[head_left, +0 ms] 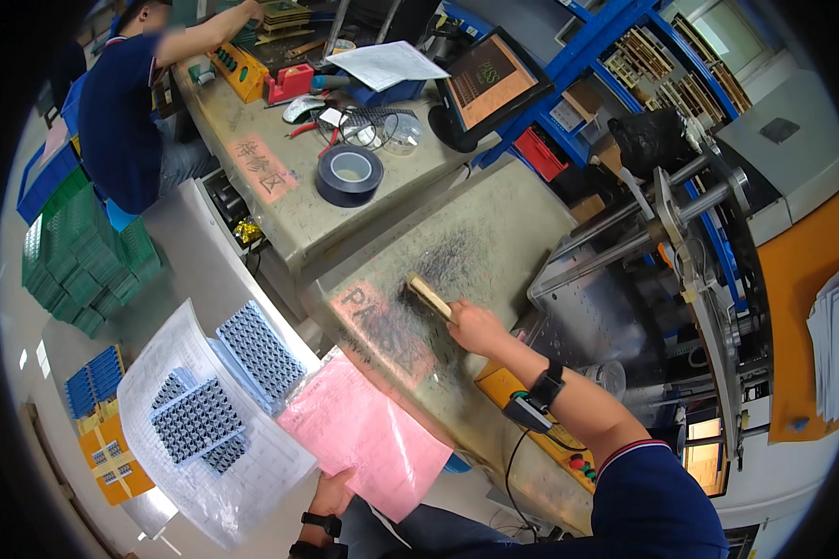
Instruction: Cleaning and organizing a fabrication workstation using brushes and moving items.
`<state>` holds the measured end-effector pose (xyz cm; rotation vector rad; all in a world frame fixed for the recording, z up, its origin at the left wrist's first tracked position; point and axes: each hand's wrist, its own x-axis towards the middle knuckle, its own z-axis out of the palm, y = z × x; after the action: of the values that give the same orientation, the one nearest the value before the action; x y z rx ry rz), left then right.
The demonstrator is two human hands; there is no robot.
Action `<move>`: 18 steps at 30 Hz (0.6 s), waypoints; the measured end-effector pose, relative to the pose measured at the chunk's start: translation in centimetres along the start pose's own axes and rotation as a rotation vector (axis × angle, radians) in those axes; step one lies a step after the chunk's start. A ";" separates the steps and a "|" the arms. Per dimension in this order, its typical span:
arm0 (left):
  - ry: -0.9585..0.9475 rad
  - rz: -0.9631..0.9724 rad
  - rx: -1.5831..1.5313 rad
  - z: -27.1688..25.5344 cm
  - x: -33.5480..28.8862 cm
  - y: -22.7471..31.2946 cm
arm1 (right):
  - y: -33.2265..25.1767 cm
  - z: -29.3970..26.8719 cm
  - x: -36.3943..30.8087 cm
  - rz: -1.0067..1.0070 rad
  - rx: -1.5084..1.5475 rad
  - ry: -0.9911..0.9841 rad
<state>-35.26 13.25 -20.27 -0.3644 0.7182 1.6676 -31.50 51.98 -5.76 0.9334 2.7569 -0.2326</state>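
Note:
My right hand is closed round one end of a short tan wooden bar, shaped like a brush back. The bar is held over the worn grey bench top, next to a dark scuffed patch; any bristles under it cannot be made out. My left hand grips the lower left edge of a pink sheet in a shiny clear cover, its fingers partly hidden. Beside that sheet lies a white printed sheet, bearing blue panels with rows of black parts. Another such panel lies at its far edge.
A metal press-like fixture stands right of the bench, near a yellow control box with a cable. Farther off are a tape roll, a monitor and stacked green boards. A co-worker sits at the far left.

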 end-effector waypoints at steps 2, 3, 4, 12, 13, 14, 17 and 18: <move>-0.021 0.015 -0.006 0.4 0.0 -0.2 | 0.5 -1.5 1.4 0.043 -0.004 0.059; -0.014 0.031 -0.011 0.5 0.0 -0.5 | 2.1 -1.6 3.8 0.035 -0.066 0.152; -0.010 0.042 -0.013 0.5 0.2 -0.6 | 3.6 -1.8 6.1 0.009 -0.073 0.272; 0.007 0.019 0.032 0.2 -0.5 -0.3 | 1.1 1.1 7.5 -0.290 -0.121 0.196; -0.007 -0.002 0.021 0.0 -0.3 -0.2 | 0.7 1.3 5.6 -0.387 -0.127 0.213; -0.012 -0.001 0.024 0.0 -0.2 -0.1 | 0.3 1.5 3.5 -0.418 -0.139 0.179; -0.046 -0.021 0.045 0.1 0.1 -0.3 | 0.2 1.7 -2.8 -0.496 -0.127 0.091; -0.048 0.008 0.047 -0.4 0.3 -0.5 | 0.2 1.5 -3.8 -0.494 -0.127 0.095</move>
<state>-34.86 13.26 -20.85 -0.2874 0.7221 1.6586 -28.20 49.59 -6.26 0.2251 3.0047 -0.0902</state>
